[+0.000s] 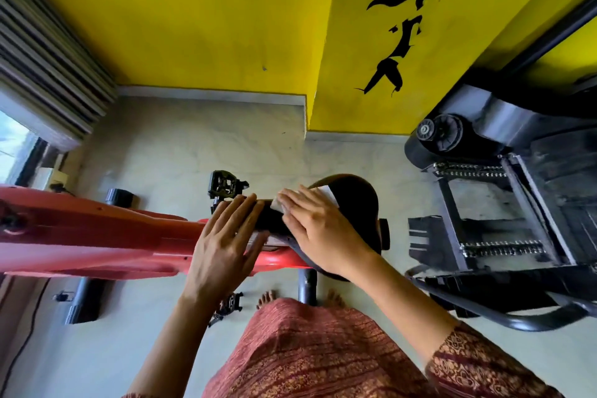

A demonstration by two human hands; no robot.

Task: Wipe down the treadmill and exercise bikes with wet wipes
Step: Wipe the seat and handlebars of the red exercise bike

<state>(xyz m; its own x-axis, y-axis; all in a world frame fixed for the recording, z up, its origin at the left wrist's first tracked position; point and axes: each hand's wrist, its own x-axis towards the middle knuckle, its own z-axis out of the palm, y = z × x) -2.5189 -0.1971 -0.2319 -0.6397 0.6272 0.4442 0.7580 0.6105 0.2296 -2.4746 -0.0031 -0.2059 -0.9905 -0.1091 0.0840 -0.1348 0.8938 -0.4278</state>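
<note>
Hands flat, fingers straight: my right hand (318, 229) presses a white wet wipe (327, 192) onto the black saddle (355, 199) of the red exercise bike (97, 236); my left hand (223, 242) touches the saddle's nose.

Small gym room. 2 machines side by side: red exercise bike (80, 236), black machine (517, 203) with steel frame and roller at right. Bright yellow wall (193, 26), black figure silhouette (394, 42) on pillar. Pale stone floor (193, 145), ribbed blind (42, 52) at left window.

Maroon patterned tunic (323, 352), bare feet (267, 298).
</note>
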